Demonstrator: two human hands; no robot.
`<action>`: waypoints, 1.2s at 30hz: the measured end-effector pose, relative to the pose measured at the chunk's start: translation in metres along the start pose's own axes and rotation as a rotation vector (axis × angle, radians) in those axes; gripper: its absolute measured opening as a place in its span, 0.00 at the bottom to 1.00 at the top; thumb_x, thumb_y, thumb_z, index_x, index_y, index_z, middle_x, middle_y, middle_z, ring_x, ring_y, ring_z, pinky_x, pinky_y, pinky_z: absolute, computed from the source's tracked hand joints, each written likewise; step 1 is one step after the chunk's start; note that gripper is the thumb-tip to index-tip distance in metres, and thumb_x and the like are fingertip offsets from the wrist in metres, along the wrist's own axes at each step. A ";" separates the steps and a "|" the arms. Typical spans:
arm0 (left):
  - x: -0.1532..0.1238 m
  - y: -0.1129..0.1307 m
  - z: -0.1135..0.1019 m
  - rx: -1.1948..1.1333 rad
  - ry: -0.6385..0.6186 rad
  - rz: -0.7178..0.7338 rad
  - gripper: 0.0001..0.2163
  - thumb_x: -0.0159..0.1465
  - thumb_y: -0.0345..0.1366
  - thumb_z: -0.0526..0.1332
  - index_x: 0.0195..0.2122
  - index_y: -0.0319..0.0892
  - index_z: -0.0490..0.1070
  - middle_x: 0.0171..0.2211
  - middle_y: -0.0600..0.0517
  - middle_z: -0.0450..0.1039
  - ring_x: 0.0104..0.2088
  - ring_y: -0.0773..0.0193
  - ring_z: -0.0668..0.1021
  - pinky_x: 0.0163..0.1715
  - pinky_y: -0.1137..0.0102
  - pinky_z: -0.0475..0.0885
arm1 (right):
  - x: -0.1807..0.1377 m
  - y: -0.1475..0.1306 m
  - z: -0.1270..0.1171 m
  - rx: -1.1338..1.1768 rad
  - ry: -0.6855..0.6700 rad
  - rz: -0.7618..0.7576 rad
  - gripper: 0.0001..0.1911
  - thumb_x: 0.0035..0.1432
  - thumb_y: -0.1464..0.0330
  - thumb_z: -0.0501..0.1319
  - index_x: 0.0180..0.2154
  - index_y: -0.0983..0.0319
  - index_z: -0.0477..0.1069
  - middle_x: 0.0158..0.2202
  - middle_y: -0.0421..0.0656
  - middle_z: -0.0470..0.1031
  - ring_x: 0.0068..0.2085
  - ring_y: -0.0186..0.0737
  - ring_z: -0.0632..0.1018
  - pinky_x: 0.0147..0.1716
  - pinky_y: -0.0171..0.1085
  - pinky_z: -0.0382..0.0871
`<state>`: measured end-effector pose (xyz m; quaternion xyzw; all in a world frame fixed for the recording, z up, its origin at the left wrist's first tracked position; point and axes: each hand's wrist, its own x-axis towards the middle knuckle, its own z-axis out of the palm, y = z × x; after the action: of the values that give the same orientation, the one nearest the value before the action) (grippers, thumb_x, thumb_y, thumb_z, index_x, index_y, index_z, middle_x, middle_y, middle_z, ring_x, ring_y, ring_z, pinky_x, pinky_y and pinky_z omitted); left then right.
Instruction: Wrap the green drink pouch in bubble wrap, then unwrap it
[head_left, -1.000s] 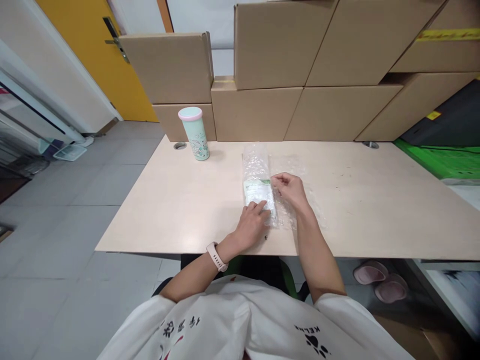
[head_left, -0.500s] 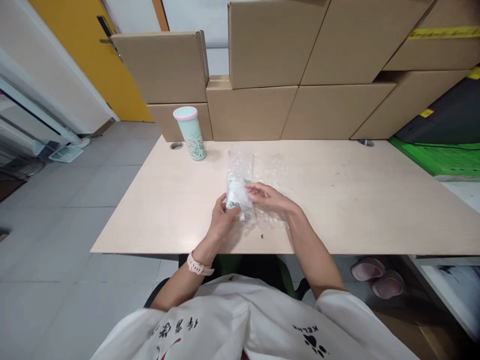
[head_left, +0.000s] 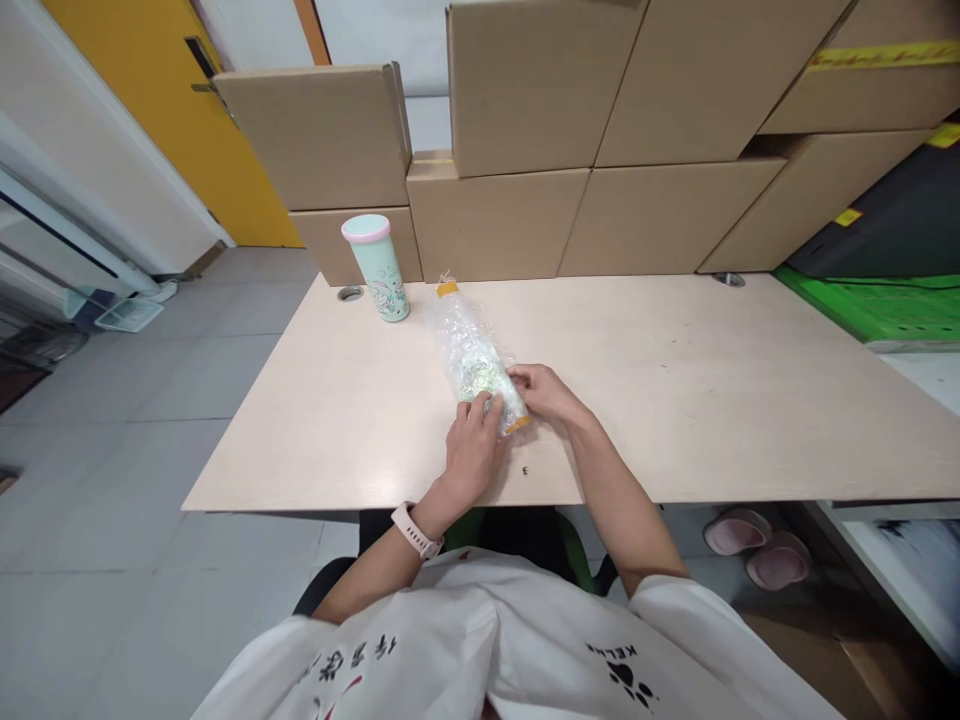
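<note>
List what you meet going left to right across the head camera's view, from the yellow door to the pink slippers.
Yellow door → pale green tumbler → bubble-wrapped bundle → right hand → pink slippers.

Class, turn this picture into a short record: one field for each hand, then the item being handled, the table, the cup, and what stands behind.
Left hand: fingers laid on the package, near its close end
Right hand: fingers at the package's right edge
Package: in clear bubbly wrap, lying slanted, orange at both ends
Table: pale top
Cup: upright, mint green, pink rim, left of the package
Behind: stacked cardboard boxes
</note>
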<state>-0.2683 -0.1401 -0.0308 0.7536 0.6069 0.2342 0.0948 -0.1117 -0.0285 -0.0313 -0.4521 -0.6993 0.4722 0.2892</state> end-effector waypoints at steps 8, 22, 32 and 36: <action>-0.004 0.001 -0.001 0.140 -0.004 -0.026 0.22 0.66 0.34 0.61 0.61 0.44 0.62 0.59 0.42 0.66 0.54 0.48 0.69 0.39 0.61 0.76 | -0.006 -0.006 -0.013 -0.519 0.085 -0.014 0.09 0.53 0.72 0.57 0.24 0.57 0.73 0.26 0.41 0.75 0.30 0.42 0.72 0.32 0.38 0.62; 0.021 -0.002 -0.030 0.067 -0.161 0.080 0.16 0.62 0.48 0.67 0.47 0.46 0.75 0.52 0.42 0.69 0.55 0.46 0.68 0.55 0.50 0.68 | -0.006 -0.007 -0.014 -0.600 0.165 0.141 0.14 0.63 0.58 0.56 0.35 0.58 0.76 0.33 0.47 0.81 0.35 0.48 0.77 0.32 0.39 0.60; 0.024 -0.039 -0.001 -0.471 0.137 -0.318 0.36 0.53 0.33 0.72 0.63 0.47 0.62 0.66 0.37 0.53 0.67 0.40 0.58 0.60 0.45 0.64 | -0.005 -0.011 -0.005 -0.612 0.050 0.189 0.04 0.57 0.69 0.61 0.35 0.57 0.73 0.37 0.43 0.81 0.37 0.43 0.77 0.32 0.36 0.58; 0.035 -0.052 -0.004 -0.675 0.117 -0.471 0.46 0.51 0.33 0.73 0.69 0.46 0.52 0.59 0.37 0.64 0.54 0.47 0.75 0.51 0.52 0.74 | -0.006 -0.011 0.000 -0.653 0.086 0.097 0.04 0.55 0.71 0.61 0.34 0.59 0.72 0.42 0.45 0.78 0.40 0.42 0.76 0.35 0.35 0.59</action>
<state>-0.3098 -0.0946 -0.0416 0.5060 0.6563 0.4343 0.3530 -0.1134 -0.0361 -0.0210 -0.5733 -0.7784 0.2170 0.1355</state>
